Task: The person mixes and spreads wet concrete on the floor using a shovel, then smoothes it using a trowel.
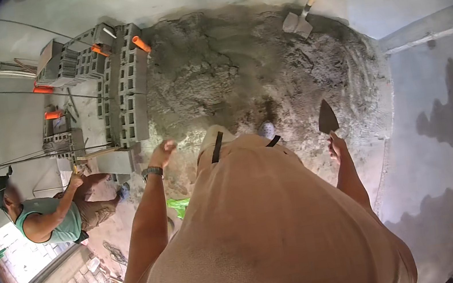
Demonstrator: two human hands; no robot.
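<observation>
My right hand (pixel 336 148) grips the handle of a pointed trowel (pixel 327 117), its dark blade aimed away from me. The blade is over the near right part of a broad patch of wet grey mortar (pixel 195 82) on the floor. My left hand (pixel 163 154), with a watch (pixel 152 171) on the wrist, is raised at my left side with its fingers curled in. I see nothing in it. It is nearest to the mortar's near left edge and the end of a concrete block wall (pixel 136 73).
A shovel (pixel 298 24) leans at the far wall. Orange pipe pieces (pixel 141 44) and metal rods (pixel 40 93) stick out around the blocks. At left a person in a green top (pixel 54 215) sits near the blocks. A green plastic bag (pixel 178 206) lies by my left forearm.
</observation>
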